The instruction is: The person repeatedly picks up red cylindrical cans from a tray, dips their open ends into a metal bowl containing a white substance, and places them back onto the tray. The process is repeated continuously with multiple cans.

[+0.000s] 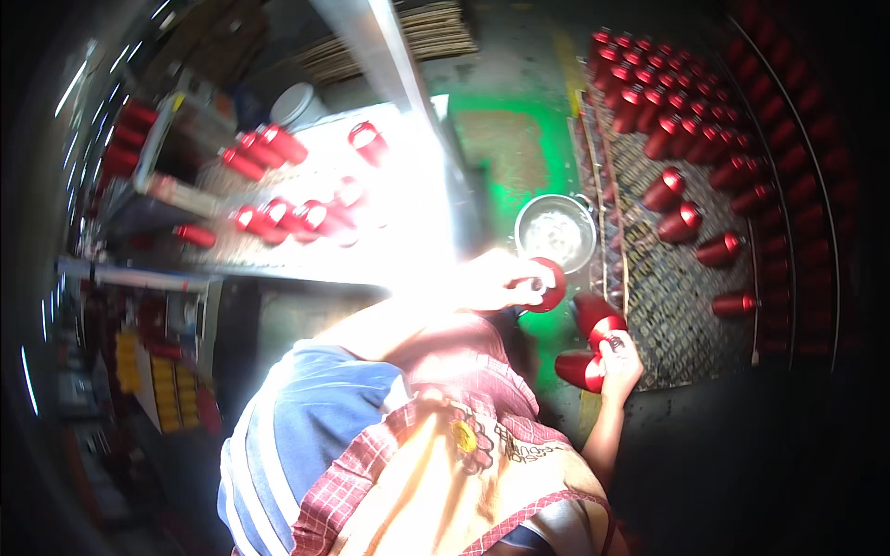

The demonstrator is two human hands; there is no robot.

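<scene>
My left hand (505, 280), washed out by bright light, is closed around the neck end of a shiny red metal bottle (553, 285). To its right and nearer my body, my right hand (623, 365) is closed at the necks of two more bottles. One red bottle (597, 317) points up and to the left from the fingers, and the other red bottle (579, 370) points left. Just beyond my left hand, a round metal pot (556, 230) stands on the floor. Whatever lies in the pot looks pale and is hard to make out.
On the right, a woven mat (681, 347) carries many red bottles (663, 88) in rows. A brightly lit table (315, 271) on the left bears several red bottles (295, 218). A metal post (399, 65) rises beside it. Behind are a white bucket (297, 105) and stacked cardboard (408, 42).
</scene>
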